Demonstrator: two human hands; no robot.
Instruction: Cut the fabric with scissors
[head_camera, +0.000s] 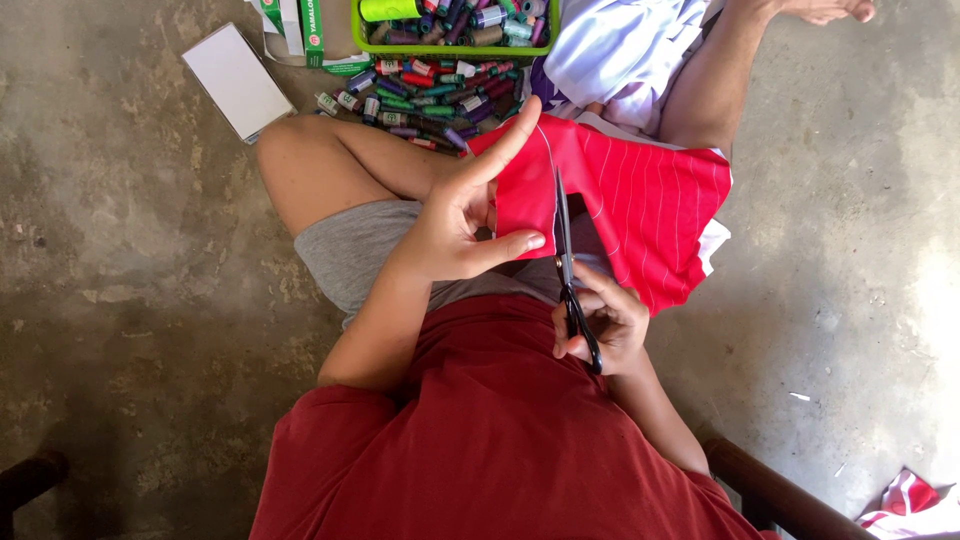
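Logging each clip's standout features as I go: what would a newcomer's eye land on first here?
At centre, the red fabric with thin white stripes stands out, pinched by the left hand while the right hand works black-handled scissors along its edge. At the top, a heap of colourful thread spools spills across the concrete floor beside a green basket.
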